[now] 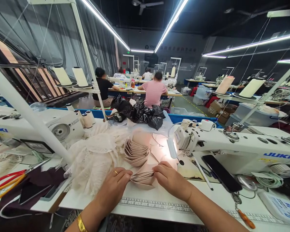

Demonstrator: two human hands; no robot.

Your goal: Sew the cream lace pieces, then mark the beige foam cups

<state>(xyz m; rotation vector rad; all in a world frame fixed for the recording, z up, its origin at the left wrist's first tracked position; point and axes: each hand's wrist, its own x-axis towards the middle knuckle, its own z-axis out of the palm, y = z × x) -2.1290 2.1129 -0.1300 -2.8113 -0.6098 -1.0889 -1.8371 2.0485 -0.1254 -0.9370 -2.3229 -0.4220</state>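
A small stack of pale pink bra cups [143, 179] lies nested on the white sewing table, just in front of me. My left hand [118, 183] pinches the left end of this stack, fingers closed. At its right end, my right hand [169, 179] grips the edge between thumb and fingers. Behind it stands a taller nested pile of the same cups [135, 151]. More loose pink pieces [157, 148] lie under the lit lamp [172, 148] of the sewing machine. The undersides of the cups and some fingertips are hidden.
Cream lace fabric [94, 158] is heaped on the left. A white sewing machine [236, 145] stands right, with a black phone [221, 174] before it. A printed ruler [157, 205] runs along the table's front. Scissors [12, 180] lie far left; black plastic bags [140, 111] sit behind.
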